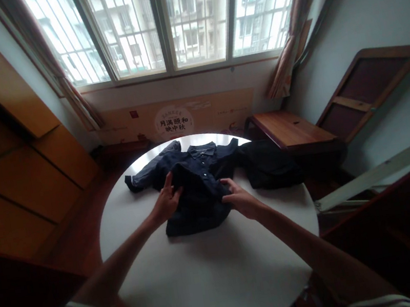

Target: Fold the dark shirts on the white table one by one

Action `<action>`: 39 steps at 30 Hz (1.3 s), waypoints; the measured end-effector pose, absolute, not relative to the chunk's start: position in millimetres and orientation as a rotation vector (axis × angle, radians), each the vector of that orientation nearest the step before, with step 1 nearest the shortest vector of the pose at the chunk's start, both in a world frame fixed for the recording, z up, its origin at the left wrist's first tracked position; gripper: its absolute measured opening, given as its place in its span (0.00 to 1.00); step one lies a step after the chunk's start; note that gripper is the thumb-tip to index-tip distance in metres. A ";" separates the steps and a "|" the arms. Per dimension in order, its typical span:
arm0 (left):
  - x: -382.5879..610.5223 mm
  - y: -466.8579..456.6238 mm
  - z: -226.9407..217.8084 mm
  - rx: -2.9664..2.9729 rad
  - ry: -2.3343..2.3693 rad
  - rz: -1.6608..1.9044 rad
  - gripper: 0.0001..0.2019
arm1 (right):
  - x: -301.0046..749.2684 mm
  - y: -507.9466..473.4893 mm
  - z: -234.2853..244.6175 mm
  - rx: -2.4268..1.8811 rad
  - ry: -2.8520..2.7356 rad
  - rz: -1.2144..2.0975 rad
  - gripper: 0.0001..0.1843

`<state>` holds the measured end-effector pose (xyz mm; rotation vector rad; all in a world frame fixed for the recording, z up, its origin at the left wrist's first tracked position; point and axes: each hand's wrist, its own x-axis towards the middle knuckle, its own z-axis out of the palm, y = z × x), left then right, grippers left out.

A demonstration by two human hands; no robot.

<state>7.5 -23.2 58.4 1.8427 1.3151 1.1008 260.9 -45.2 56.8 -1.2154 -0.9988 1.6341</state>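
Observation:
A dark navy collared shirt [202, 211] with a buttoned front lies on the white round table [217, 281], its collar toward the window and its hem toward me. My left hand [166, 201] rests at the shirt's left side, index finger stretched out and thumb apart, touching the cloth. At the shirt's right side, my right hand [238, 198] has thumb and fingers closed on a bit of the fabric. Between both hands the cloth is raised in folds. Some fingertips are hidden against the dark material.
A grey-blue garment [149, 171] with a dark cuff lies at the table's far left. Dark folded cloth [271, 164] sits at the right edge. Beyond are a wooden side table [294, 126], a barred window [192, 20], curtains and wooden cabinets [25, 171].

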 end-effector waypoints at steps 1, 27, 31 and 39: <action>0.6 -19.1 64.6 1.835 1.302 1.154 0.33 | 265.5 -43.8 58.4 -1.219 -0.971 1.619 0.37; -60.3 -81.4 86.2 1.187 1.225 0.964 0.34 | 340.6 -89.3 55.5 -1.330 -1.003 1.551 0.40; -60.1 -103.6 50.9 1.299 1.160 0.763 0.42 | 343.5 -96.3 46.7 -1.293 -1.056 1.576 0.52; -129.5 -116.7 76.5 1.030 1.297 0.687 0.39 | 374.8 -82.5 43.6 -1.490 -1.338 1.125 0.26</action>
